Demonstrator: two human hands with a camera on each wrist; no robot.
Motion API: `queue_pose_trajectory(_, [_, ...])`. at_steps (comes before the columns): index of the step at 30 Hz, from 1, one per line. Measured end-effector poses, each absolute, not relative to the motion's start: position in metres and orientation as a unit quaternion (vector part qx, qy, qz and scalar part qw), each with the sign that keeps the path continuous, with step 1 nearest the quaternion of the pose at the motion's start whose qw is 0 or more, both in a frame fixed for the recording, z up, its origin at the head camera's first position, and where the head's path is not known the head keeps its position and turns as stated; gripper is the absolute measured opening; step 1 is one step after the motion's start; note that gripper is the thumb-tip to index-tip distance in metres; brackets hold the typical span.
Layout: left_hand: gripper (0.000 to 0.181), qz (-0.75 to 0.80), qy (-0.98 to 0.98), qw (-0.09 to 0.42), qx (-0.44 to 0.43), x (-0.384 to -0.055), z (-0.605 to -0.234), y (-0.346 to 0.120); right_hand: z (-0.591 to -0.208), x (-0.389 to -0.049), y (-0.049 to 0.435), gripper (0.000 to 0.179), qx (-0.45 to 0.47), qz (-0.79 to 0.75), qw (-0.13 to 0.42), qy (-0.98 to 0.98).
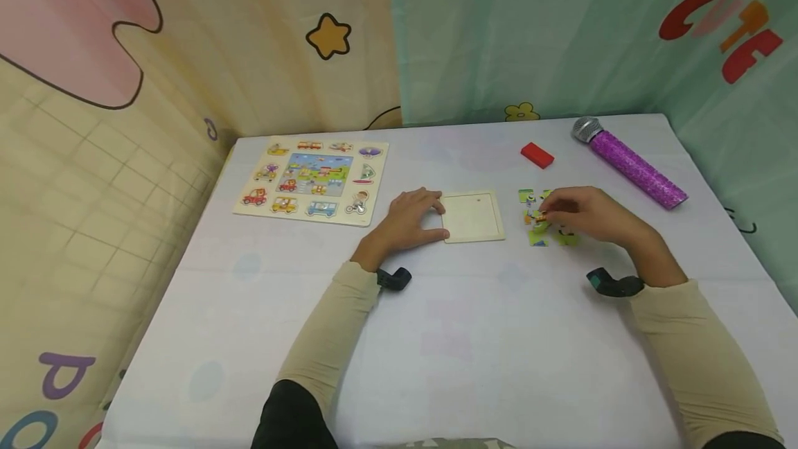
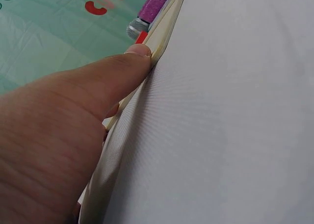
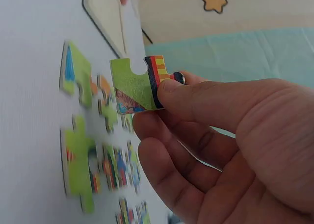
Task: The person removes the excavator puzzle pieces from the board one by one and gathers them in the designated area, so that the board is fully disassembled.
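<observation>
In the head view my left hand holds the left edge of a pale wooden puzzle tray, its thumb by the near corner and its fingers farther up. The left wrist view has the thumb on the tray's rim. My right hand is over a group of loose jigsaw pieces, to the right of the tray. Between its thumb and fingers it pinches a green jigsaw piece with a red, yellow and dark stripe. Part of the group is hidden under this hand.
A wooden board with vehicle pictures lies at the back left. Behind the jigsaw pieces is a red block. A glittery purple microphone lies at the back right. Printed curtains hang behind the table.
</observation>
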State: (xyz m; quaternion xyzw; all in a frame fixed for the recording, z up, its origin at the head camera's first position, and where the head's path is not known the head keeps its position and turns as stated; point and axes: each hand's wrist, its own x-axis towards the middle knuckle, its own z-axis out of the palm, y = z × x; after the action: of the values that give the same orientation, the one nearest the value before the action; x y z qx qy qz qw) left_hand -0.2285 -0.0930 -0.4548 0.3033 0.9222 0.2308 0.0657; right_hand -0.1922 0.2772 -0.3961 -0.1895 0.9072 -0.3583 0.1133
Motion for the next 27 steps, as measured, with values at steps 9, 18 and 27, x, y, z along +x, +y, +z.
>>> queue_pose_trajectory(9, [0.046, 0.234, 0.921, 0.062, 0.304, -0.230, -0.453, -0.092, -0.400, -0.171, 0.350, 0.023, -0.078, -0.336, 0.091, 0.934])
queue_pose_trajectory(18, [0.045, 0.233, 0.922, 0.069, 0.300, -0.227, -0.453, -0.092, -0.421, -0.167, 0.354, 0.011, -0.097, -0.348, 0.051, 0.931])
queue_pose_trajectory(27, [0.045, 0.232, 0.922, 0.068, 0.304, -0.228, -0.454, -0.093, -0.421, -0.166, 0.346, 0.010, -0.105, -0.314, 0.043, 0.943])
